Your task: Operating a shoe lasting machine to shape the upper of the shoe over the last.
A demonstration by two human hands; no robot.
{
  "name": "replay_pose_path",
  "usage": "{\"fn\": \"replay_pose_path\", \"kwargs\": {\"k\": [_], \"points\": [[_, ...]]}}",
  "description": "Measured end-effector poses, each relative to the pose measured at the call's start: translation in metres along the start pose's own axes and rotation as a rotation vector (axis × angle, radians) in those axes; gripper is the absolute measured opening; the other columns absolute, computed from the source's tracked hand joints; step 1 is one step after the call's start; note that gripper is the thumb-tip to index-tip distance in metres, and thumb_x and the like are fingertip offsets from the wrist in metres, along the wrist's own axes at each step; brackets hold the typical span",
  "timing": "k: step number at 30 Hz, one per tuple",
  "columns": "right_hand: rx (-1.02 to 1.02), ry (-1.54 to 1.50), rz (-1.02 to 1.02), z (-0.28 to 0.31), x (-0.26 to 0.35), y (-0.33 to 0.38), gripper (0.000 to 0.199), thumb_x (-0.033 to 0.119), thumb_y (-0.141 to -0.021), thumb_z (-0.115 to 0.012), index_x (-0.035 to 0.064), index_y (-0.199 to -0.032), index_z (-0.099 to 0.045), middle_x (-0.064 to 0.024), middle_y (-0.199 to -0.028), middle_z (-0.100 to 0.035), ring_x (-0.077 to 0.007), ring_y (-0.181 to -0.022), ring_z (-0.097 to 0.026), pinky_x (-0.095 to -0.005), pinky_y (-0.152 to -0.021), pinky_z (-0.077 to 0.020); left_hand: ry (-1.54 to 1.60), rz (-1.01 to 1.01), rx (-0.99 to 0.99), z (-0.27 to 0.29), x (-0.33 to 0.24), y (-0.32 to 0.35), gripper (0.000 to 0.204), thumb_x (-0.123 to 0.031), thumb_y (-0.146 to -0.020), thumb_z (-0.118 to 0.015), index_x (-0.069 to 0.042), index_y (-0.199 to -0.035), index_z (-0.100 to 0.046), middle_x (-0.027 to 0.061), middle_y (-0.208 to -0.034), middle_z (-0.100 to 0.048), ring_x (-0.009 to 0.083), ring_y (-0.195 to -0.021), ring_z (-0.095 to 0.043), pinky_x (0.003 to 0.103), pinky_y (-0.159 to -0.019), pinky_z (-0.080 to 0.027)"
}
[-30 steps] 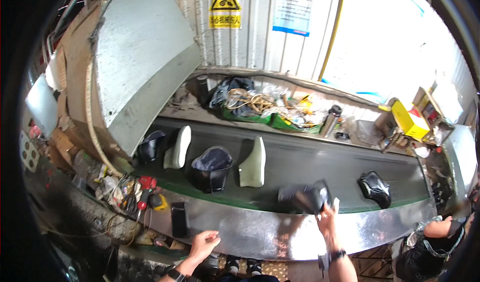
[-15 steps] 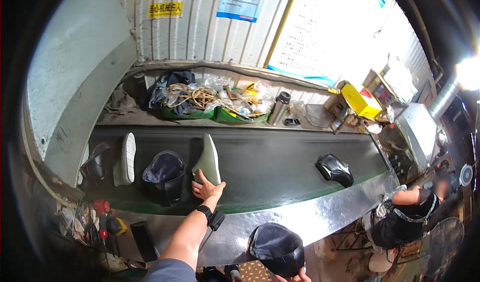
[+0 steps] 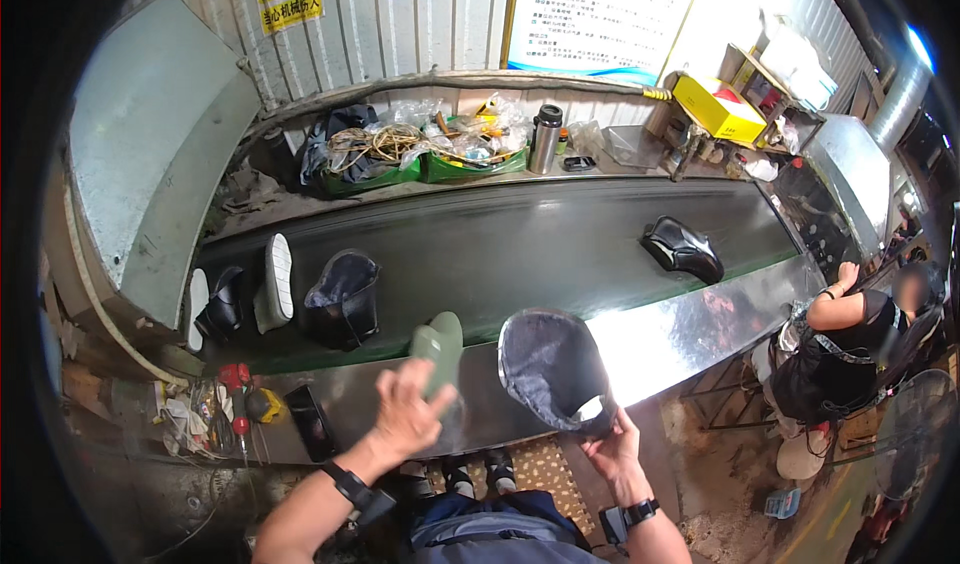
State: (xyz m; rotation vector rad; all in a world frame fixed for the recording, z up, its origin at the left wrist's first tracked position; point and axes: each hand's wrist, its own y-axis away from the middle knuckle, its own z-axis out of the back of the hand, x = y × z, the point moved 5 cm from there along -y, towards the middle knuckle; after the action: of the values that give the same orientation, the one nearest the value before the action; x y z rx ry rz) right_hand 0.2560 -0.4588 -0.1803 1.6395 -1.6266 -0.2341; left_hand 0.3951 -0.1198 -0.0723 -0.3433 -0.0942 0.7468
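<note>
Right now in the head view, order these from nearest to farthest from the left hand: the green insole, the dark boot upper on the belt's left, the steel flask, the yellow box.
1. Green insole: held in the left hand.
2. Dark boot upper: on the belt, left.
3. Steel flask: back ledge, beyond the belt.
4. Yellow box: far right shelf.

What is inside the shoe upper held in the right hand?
The shoe upper in the right hand shows only grey lining through its opening; its toe end is hidden. The left hand holds a green last outside it.

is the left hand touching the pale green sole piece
Touching. The head view shows the left hand with its fingers wrapped around the lower end of the pale green sole piece, lifted off the belt.
</note>
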Motion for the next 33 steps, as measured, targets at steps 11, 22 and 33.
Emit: {"fn": "replay_pose_path", "kwargs": {"k": [11, 22, 33], "points": [[0.198, 0.687, 0.587, -0.073, 0.059, 0.033, 0.046, 0.020, -0.097, -0.061, 0.0013, -0.139, -0.053, -0.0041, -0.109, -0.063, -0.0145, -0.099, -0.061, -0.0302, -0.077, -0.0506, 0.977, 0.334, -0.049, -0.044, -0.082, -0.012, 0.030, -0.037, -0.094, -0.067, -0.012, -0.080, -0.075, 0.0034, -0.096, -0.074, 0.0266, -0.089, -0.068, 0.042, -0.085, -0.050], [0.741, 1.727, 1.352, -0.090, -0.086, 0.080, 0.052, 0.013, -0.072, -0.084, 0.0060, -0.121, -0.066, -0.0152, -0.116, -0.059, -0.0380, -0.106, -0.061, -0.0476, -0.103, -0.0482, 1.239, 1.267, 0.229, -0.148, 0.068, -0.013, 0.035, -0.036, -0.091, -0.070, -0.002, -0.097, -0.073, 0.0144, -0.100, -0.071, 0.0263, -0.093, -0.067, 0.040, -0.084, -0.052], [0.583, 1.300, 0.620, -0.072, -0.095, 0.023, 0.128, 0.020, -0.067, -0.094, -0.0033, -0.157, -0.007, -0.0281, -0.160, -0.021, -0.0338, -0.149, -0.025, -0.0395, -0.120, -0.0228, 0.744, 1.299, 0.053, -0.151, 0.078, 0.019, 0.030, -0.031, -0.093, -0.066, -0.002, -0.097, -0.072, 0.0167, -0.091, -0.073, 0.0321, -0.086, -0.068, 0.039, -0.080, -0.052]]}}
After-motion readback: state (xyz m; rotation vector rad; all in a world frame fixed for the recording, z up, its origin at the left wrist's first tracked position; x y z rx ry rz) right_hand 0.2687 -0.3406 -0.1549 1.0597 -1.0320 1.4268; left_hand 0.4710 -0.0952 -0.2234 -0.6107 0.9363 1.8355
